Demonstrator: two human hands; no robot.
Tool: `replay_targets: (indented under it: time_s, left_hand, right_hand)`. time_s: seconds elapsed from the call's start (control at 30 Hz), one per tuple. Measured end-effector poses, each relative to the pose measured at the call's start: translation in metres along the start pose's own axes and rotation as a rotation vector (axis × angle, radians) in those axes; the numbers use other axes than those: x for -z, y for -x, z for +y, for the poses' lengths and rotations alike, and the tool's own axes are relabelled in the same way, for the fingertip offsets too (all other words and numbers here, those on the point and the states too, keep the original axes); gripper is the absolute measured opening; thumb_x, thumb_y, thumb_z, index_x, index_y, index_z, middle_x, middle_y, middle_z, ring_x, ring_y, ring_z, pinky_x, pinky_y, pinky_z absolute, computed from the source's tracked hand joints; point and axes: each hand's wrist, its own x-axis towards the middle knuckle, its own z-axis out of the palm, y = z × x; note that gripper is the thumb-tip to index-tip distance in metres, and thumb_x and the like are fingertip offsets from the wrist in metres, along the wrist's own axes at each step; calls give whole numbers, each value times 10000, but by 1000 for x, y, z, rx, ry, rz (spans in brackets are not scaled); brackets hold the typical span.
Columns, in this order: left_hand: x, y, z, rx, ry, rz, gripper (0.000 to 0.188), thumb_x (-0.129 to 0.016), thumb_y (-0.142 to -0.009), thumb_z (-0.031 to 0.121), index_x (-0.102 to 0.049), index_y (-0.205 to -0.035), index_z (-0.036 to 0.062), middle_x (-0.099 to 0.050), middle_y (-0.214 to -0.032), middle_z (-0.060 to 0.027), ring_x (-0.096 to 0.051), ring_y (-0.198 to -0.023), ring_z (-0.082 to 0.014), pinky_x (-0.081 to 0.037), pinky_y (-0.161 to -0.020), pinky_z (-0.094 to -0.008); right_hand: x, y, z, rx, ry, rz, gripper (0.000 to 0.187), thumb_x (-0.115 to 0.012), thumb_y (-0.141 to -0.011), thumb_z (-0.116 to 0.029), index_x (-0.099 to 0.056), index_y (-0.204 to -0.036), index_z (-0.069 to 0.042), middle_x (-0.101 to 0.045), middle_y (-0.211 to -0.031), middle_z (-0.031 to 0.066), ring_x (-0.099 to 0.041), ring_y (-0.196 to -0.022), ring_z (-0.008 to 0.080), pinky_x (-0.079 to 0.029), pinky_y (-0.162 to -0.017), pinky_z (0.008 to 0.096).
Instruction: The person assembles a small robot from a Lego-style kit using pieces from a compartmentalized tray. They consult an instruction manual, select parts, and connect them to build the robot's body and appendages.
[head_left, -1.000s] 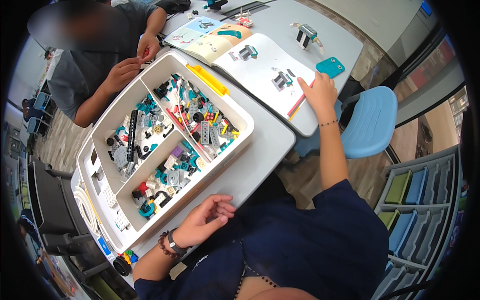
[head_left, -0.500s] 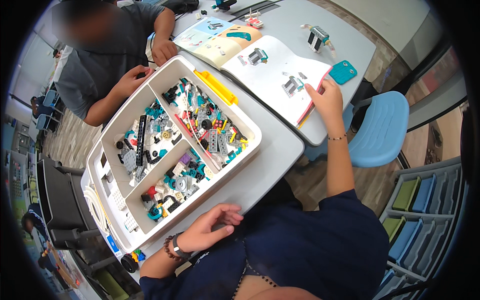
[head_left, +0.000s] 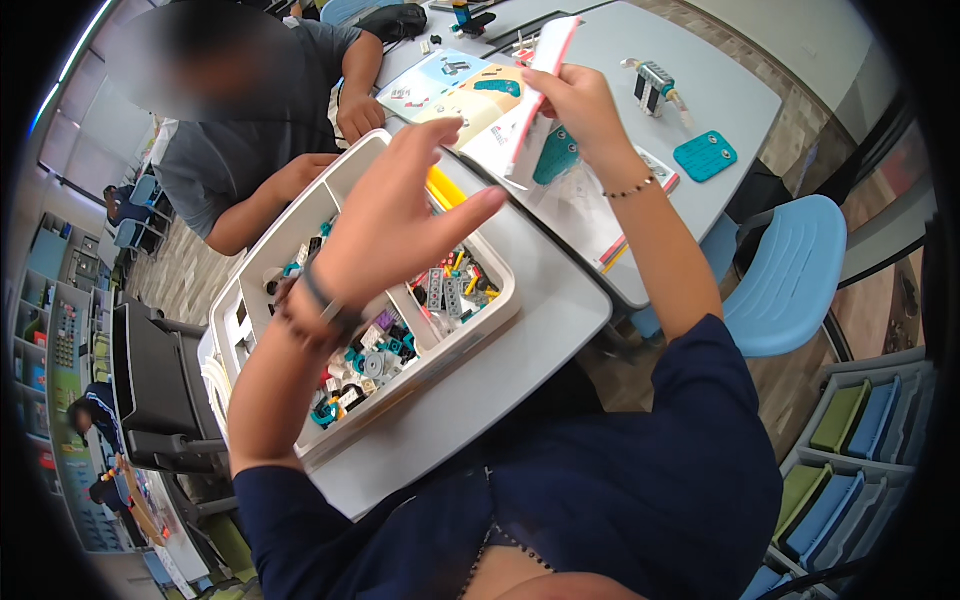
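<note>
My right hand pinches lifted pages of an open building instruction booklet, which stand up almost edge-on. Beneath my right hand, part of another printed page with a teal shape shows. My left hand hovers over the white sorting tray, holding nothing, fingers and thumb apart. It hides much of the tray's middle. Grey, teal, black, white and yellow building bricks fill the tray's compartments.
A small brick-built model and a teal plate lie on the grey table at the right. Across the tray, another person's hand rests near the rim. A blue chair stands at the table's right edge.
My right hand has raised booklet pages and swung them leftward from the right edge. My left hand has risen from beside the tray to above it. The view has shifted slightly.
</note>
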Motion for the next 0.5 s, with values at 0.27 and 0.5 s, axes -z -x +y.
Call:
replay_targets:
  time_s: [0.27,0.5]
  left_hand:
    - [-72,-38,2,-80,-302,-89,386,-688,-694,274,-578,-1005,74,-623,-802,-100,-612,-702,-273,-481,-613,-344]
    - [-118,-32,4,-366,-539,-195,44,-572,-660,87,-529,-669,84,-519,-642,-44,-564,-583,-185,-439,-539,-310]
  right_hand:
    - [44,18,15,-67,-94,49,229,-597,-794,-179,-602,-888,30,-626,-807,80,-604,-715,112,-499,-647,243]
    - [108,101,36,-364,61,260,189,-556,-795,-169,-620,-796,10,-610,-693,37,-551,-584,81,-417,-501,209]
